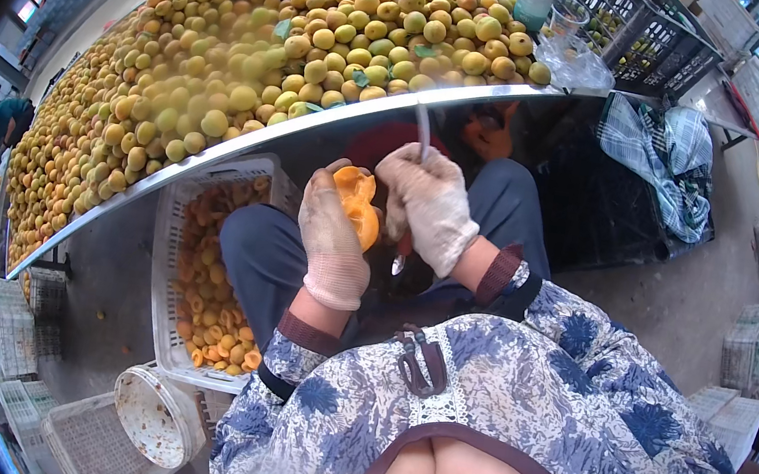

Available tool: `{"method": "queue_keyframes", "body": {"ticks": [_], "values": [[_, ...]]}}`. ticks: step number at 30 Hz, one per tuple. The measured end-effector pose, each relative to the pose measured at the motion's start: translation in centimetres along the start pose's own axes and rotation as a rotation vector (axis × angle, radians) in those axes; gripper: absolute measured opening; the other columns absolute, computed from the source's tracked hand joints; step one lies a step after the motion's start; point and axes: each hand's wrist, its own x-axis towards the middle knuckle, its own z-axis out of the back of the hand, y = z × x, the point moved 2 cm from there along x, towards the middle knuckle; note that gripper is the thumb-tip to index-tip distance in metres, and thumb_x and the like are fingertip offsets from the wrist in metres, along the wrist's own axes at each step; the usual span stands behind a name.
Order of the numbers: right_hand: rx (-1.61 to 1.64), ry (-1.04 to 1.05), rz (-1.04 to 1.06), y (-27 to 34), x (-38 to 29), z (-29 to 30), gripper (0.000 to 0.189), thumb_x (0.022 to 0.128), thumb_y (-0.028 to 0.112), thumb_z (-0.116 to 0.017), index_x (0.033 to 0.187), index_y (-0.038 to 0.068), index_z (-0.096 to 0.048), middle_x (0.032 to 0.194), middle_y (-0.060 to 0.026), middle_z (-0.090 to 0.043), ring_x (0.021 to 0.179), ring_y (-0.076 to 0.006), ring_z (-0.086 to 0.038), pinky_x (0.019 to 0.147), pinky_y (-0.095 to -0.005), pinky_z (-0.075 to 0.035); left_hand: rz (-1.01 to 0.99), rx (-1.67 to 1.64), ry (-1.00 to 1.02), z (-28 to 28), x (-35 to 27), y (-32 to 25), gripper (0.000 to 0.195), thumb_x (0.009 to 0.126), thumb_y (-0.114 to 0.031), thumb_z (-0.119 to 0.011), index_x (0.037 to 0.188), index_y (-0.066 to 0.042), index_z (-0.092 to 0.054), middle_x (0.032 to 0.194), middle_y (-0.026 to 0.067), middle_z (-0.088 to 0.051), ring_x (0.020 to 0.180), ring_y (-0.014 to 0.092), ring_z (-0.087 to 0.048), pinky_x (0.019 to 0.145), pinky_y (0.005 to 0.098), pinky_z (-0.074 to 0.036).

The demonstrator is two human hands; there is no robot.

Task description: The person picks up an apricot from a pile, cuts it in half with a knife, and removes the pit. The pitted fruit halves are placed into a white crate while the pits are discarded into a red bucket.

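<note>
My left hand [331, 234], in a soiled knitted glove, holds an apricot [359, 207] split open so that its orange flesh faces my other hand. A knife [423, 128] is gripped in my gloved right hand [430, 204], its thin blade pointing up and away from me. Below that fist shows the red handle's end with a small metal tip [398, 265]. Both hands are above my lap, just short of the metal edge of a table [368, 105] heaped with whole apricots [349, 31]. The fingers of my right hand are partly hidden.
Left of my knees, a white plastic crate [161, 280] contains cut apricots [216, 330]. A white bucket [154, 416] lies tipped on another crate [95, 433]. At the right are a black crate [663, 51], a plastic bag [575, 65] and plaid cloth [663, 159]. A person [9, 116] bends at far left.
</note>
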Motion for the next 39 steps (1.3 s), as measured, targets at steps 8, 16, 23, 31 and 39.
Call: {"method": "queue_keyframes", "body": {"ticks": [8,16,23,31,39], "values": [[0.064,-0.162,-0.335,-2.5,1.5,3.2,0.023,0.083,0.006,-0.066,0.104,0.01,-0.059,0.069,0.0002,-0.053,0.048,-0.0109,-0.048,0.041,-0.0299,-0.042,0.265,-0.25,-0.038,1.6,0.3,0.6,0.038,0.102,-0.039,-0.04,0.119,-0.008,-0.055,0.099,0.009,-0.065,0.071,0.016,-0.061,0.055,0.0271,-0.05],[0.286,-0.077,-0.497,-4.5,2.6,6.8,0.012,0.092,0.016,-0.063,0.099,0.007,-0.059,0.074,-0.0033,-0.054,0.048,-0.0099,-0.044,0.042,-0.0266,-0.039,0.21,-0.499,-0.172,8.1,2.3,-1.8,0.034,0.102,-0.035,-0.038,0.119,-0.009,-0.053,0.106,0.0086,-0.064,0.073,0.017,-0.056,0.056,0.0288,-0.046],[0.243,-0.142,-0.635,-7.1,2.6,8.6,0.013,0.097,0.02,-0.053,0.1,0.008,-0.056,0.072,-0.0018,-0.051,0.045,-0.0113,-0.042,0.04,-0.0249,-0.037,-0.078,-0.755,-0.521,27.8,1.0,-2.3,0.036,0.101,-0.037,-0.037,0.113,-0.008,-0.054,0.1,0.0063,-0.062,0.071,0.017,-0.058,0.054,0.0287,-0.043],[0.16,-0.105,-0.773,-9.2,2.3,8.5,0.013,0.097,0.02,-0.054,0.101,0.008,-0.054,0.075,-0.0052,-0.054,0.051,-0.0134,-0.047,0.045,-0.0277,-0.044,-0.129,-0.732,-0.718,40.1,-5.7,7.9,0.041,0.092,-0.039,-0.055,0.108,-0.002,-0.052,0.104,0.0101,-0.063,0.085,0.022,-0.061,0.066,0.0305,-0.051],[0.092,-0.11,-0.778,-9.0,2.3,7.3,0.014,0.097,0.018,-0.052,0.106,0.008,-0.052,0.076,-0.0043,-0.054,0.052,-0.0123,-0.047,0.047,-0.0286,-0.044,0.053,-0.831,-0.34,32.9,2.2,7.3,0.053,0.093,-0.014,-0.06,0.135,0.005,-0.033,0.136,0.0213,-0.045,0.129,0.032,-0.046,0.099,0.0486,-0.048]]}}
